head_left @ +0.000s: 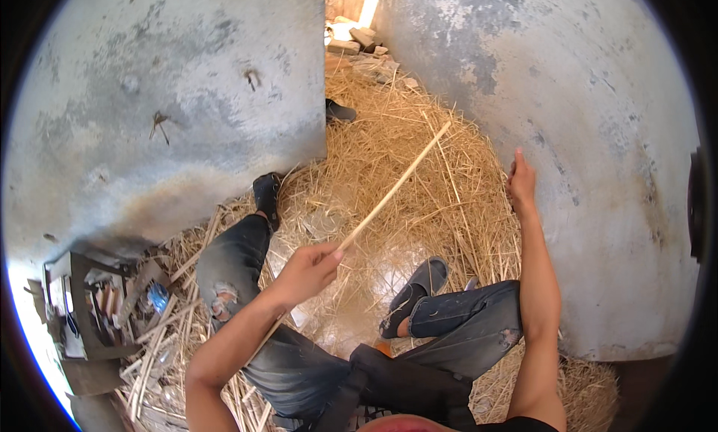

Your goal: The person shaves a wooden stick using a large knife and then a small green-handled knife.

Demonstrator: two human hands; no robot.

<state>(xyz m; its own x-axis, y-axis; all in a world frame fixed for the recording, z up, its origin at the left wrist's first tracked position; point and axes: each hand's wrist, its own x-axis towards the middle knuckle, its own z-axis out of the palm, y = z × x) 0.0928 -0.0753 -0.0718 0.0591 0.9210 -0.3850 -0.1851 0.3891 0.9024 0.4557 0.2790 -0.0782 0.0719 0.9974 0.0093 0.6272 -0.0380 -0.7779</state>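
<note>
Your fingers on the left hand (307, 271) curl tight around the lower part of a long pale stick (393, 187), near the picture's centre. Its long axis runs on a diagonal: the free end points up toward one o'clock, over the straw (419, 148), and the short lower end slips past your forearm toward seven o'clock. It looks straight and thin, lifted clear of the floor.

Your right hand (521, 181) sits out at three o'clock from the stick, well apart from it. Its fingers point upward, close together and mostly straight, right by the grey curved wall (598, 133) on that side; you hold nothing in them. Whether they touch the wall, you cannot tell.

No packages, labels or signs show clearly. At eight o'clock, by the left rim, a dark metal rack (82, 312) holds small cluttered items, one of them blue, too small to make out.

You are seated on the straw with both knees bent in worn dark jeans (299, 365). One foot in a dark shoe (267, 196) rests at eleven o'clock from your left hand, against a second grey wall (164, 103). The other foot, in a grey slipper (415, 290), lies at five o'clock from that hand. Loose bricks (351, 39) lie at twelve o'clock in the gap between the walls.
</note>
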